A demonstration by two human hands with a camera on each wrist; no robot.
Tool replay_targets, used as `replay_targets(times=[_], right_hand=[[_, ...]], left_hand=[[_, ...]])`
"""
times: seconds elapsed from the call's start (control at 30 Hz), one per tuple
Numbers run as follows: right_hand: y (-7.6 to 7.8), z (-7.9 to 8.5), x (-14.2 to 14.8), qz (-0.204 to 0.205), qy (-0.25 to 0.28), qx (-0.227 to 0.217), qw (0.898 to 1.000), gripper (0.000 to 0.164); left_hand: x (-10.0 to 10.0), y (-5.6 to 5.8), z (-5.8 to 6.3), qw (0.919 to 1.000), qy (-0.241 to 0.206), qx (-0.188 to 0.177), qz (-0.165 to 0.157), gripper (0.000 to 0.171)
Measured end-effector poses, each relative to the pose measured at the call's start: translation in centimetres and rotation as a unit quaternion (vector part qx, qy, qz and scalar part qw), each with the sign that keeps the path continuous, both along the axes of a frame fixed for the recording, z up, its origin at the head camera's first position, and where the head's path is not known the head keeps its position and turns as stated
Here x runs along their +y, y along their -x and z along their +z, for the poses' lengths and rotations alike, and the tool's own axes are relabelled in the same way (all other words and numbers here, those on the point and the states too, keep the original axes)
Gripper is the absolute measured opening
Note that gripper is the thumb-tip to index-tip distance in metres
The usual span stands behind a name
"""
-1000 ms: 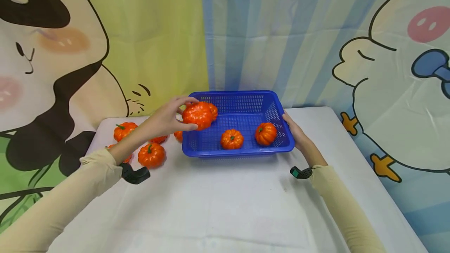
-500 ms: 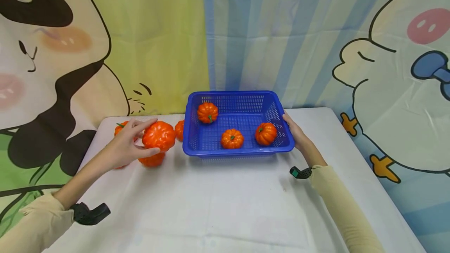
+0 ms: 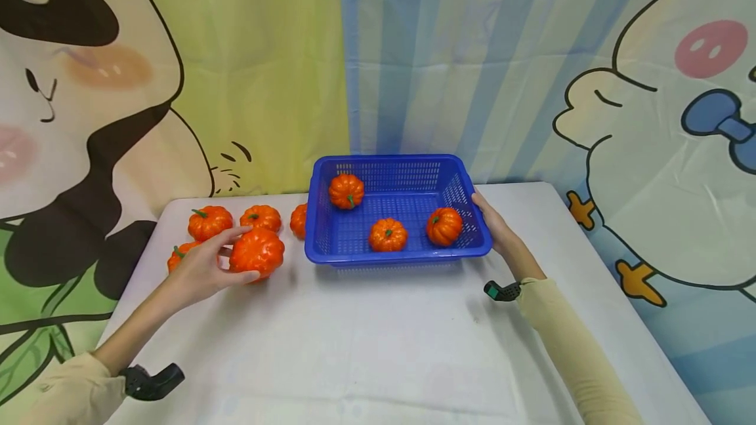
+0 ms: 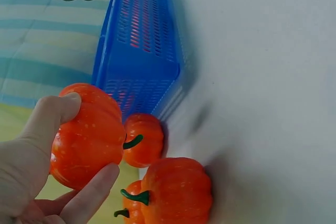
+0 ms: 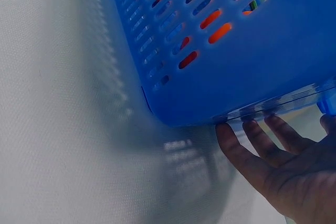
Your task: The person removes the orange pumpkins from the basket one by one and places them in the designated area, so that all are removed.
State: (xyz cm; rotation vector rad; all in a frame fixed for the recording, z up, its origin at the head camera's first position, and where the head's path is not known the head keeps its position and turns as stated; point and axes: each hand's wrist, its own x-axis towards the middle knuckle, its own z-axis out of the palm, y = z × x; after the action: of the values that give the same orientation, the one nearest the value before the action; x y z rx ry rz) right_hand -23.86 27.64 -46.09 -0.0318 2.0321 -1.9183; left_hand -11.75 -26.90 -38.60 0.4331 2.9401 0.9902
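My left hand (image 3: 203, 267) grips an orange toy pumpkin (image 3: 257, 253) between thumb and fingers, over the left part of the table. In the left wrist view this pumpkin (image 4: 86, 137) shows a green stem pointing toward the tabletop. At the right end of a blue plastic basket (image 3: 398, 258), my right hand (image 3: 499, 225) touches the side. Its fingers (image 5: 252, 163) extend along the outer wall under the rim in the right wrist view. Inside the basket sit three pumpkins, one at back left (image 3: 346, 191), one at front middle (image 3: 388, 235) and one at front right (image 3: 445, 226).
Around my left hand stand several more pumpkins, among them one at the back left (image 3: 210, 222), one behind the held one (image 3: 261, 217) and one against the basket's left side (image 3: 298, 221). A white cloth (image 3: 378, 346) covers the table. A printed curtain (image 3: 407, 51) hangs behind.
My left hand has carried the pumpkin from above the basket's left end leftward, then lowered it over the pumpkins on the table. The right hand stays at the basket.
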Motion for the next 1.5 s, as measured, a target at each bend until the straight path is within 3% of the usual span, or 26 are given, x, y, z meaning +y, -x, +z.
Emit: replay_targets(times=[0.27,0.47,0.7,0.93,1.13,1.27,1.5], right_hand=[[0.1,-0.1,0.1,0.0,0.009,-0.004,1.0,0.057],[0.3,-0.2,0.1,-0.002,0.004,-0.002,1.0,0.057],[0.1,-0.2,0.1,-0.003,-0.011,0.0,1.0,0.058],[0.1,-0.2,0.0,0.0,-0.007,0.002,1.0,0.058],[-0.1,0.4,-0.2,0.006,-0.002,0.003,1.0,0.057],[-0.4,1.0,-0.4,0.007,-0.002,0.002,1.0,0.056],[-0.1,0.9,-0.3,0.006,0.001,0.001,1.0,0.056]], left_hand=[[0.4,-0.2,-0.9,0.9999,-0.004,0.011,0.006,0.083],[0.2,-0.4,-1.6,0.9997,-0.006,0.024,-0.008,0.089],[0.7,-0.7,-1.8,0.9998,0.004,0.01,-0.017,0.085],[1.5,-0.7,-1.7,0.9996,-0.019,0.021,0.01,0.082],[1.4,-0.7,-1.6,0.9991,-0.006,0.015,0.04,0.085],[1.5,-0.7,-1.7,0.9993,-0.005,0.017,0.032,0.085],[1.8,-0.7,-2.2,0.9985,-0.052,0.017,-0.001,0.082]])
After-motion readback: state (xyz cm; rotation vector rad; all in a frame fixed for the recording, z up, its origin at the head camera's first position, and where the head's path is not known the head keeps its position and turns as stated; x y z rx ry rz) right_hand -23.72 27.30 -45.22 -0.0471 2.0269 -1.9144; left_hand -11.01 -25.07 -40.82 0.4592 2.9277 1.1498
